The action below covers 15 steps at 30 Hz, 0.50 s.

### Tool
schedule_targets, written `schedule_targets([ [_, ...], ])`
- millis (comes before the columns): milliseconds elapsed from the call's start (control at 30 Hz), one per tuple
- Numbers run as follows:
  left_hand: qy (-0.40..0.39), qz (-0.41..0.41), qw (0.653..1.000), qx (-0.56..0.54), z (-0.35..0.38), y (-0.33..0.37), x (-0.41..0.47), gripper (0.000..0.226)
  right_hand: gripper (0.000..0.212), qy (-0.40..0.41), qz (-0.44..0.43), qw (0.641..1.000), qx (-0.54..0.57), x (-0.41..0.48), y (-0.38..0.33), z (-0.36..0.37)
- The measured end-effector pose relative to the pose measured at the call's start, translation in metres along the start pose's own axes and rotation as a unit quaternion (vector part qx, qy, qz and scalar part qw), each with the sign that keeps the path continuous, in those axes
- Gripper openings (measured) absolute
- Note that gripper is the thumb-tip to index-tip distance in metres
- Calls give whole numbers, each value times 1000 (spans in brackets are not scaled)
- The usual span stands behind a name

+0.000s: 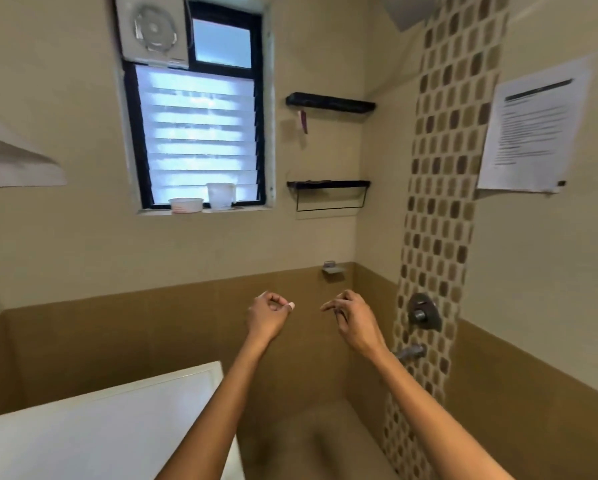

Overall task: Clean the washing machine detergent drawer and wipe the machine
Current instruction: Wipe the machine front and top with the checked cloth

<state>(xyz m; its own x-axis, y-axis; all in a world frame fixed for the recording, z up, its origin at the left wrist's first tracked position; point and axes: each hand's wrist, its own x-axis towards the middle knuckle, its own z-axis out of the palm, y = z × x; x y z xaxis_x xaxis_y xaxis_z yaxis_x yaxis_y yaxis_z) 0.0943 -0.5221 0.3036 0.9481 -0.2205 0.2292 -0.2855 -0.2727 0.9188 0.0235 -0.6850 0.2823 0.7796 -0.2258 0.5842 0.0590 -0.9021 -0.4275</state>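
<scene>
Showing at lower left: washer [96,431], only its smooth, glossy white top, a flat rectangular panel with rounded corners and a raised rim, long axis running from lower left up toward right, far corner aimed at the tub corner. Crossing its right edge, left forearm, bare. Held up above, both empty and apart in mid-air before the brown tile band: left hand [268,315], fingers curled loosely inward, thumb tip near forefinger, pinching nothing; right hand [354,322], fingers half-bent, forefinger stretched leftward. Beyond, matte brown tub [308,441] floor, blurred. At right, vertical mosaic strip [446,202] of small rounded squares, tan and brown, bearing round metal mixer [423,311] and spout [410,352] below it. Higher, two dark shelves [330,102], louvred frosted window [200,133] in black frame, white bowl [186,204] and translucent cup [220,195] on sill, white fan [153,29] at the window's upper left corner, printed sheet [531,129] on right wall.
</scene>
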Motion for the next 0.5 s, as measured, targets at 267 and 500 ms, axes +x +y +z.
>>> schedule_targets([
  [267,-23,24,999,-9,75,37,57,24,33,55,24,998,-3,46,73,-40],
  [500,-44,72,996,-41,130,55,127,8,27,96,27,995,8,103,141,-43],
])
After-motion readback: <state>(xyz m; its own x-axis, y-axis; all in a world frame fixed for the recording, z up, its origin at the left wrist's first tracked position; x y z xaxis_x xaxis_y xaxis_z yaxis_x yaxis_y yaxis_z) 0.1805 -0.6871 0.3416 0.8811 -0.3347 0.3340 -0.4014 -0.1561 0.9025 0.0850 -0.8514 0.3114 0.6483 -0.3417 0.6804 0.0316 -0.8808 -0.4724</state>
